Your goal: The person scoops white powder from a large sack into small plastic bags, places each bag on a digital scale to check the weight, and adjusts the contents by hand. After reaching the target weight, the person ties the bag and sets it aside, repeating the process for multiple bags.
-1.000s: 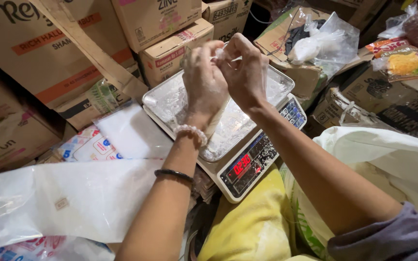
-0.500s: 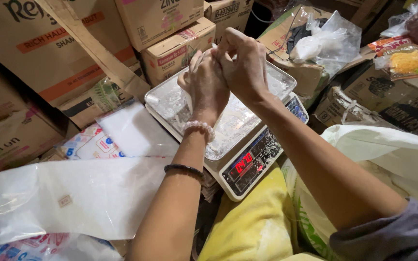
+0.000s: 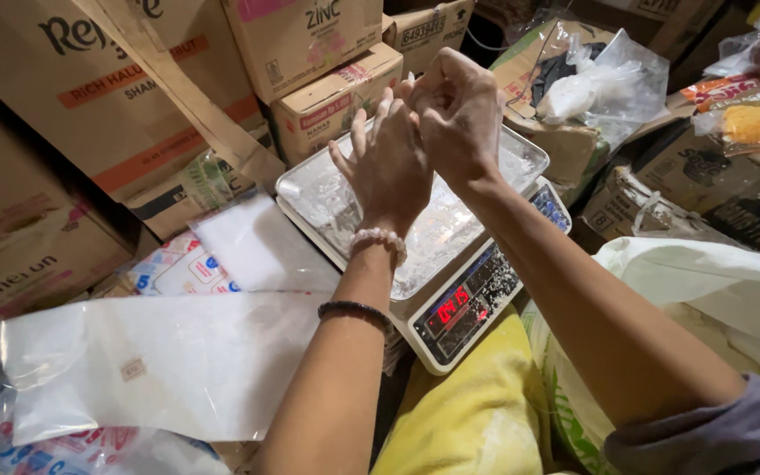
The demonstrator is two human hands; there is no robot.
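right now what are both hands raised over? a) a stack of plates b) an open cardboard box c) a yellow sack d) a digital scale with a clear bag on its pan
d: the left hand and right hand meet above the scale, whose red display is lit and whose pan holds a clear bag of white powder.

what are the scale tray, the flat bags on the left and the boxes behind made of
Scale tray: looks like bare metal, probably stainless steel; grey sheen, thin raised rim, dusted with white powder.
Flat bags: thin clear plastic film; glossy, creased, see-through.
Boxes: brown cardboard, matte, with printed faces; one has a torn flap.
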